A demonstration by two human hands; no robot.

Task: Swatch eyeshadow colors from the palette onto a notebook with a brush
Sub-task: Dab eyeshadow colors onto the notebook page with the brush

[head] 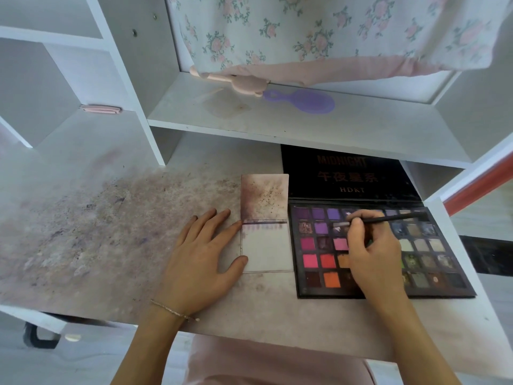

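Observation:
A black eyeshadow palette [313, 293] lies open at the right of the desk, its lid propped back under a shelf. My right hand [372, 251] hovers over its pans and pinches a thin black brush [388, 218]. The brush tip rests in a grey-purple pan in the second row. Left of the palette lies a small flip notebook [266, 254], its stained top page folded back and a row of purple swatches along the top of the white page. My left hand [202, 259] rests flat on the desk, thumb and forefinger touching the notebook's left edge.
The desk surface [97, 218] is smeared with purple powder on the left. A white shelf [277, 126] above holds a purple hairbrush [302, 101] and a pink object [233, 80]. A floral cloth [319, 31] hangs over it. A pink clip [101, 109] lies in the left cubby.

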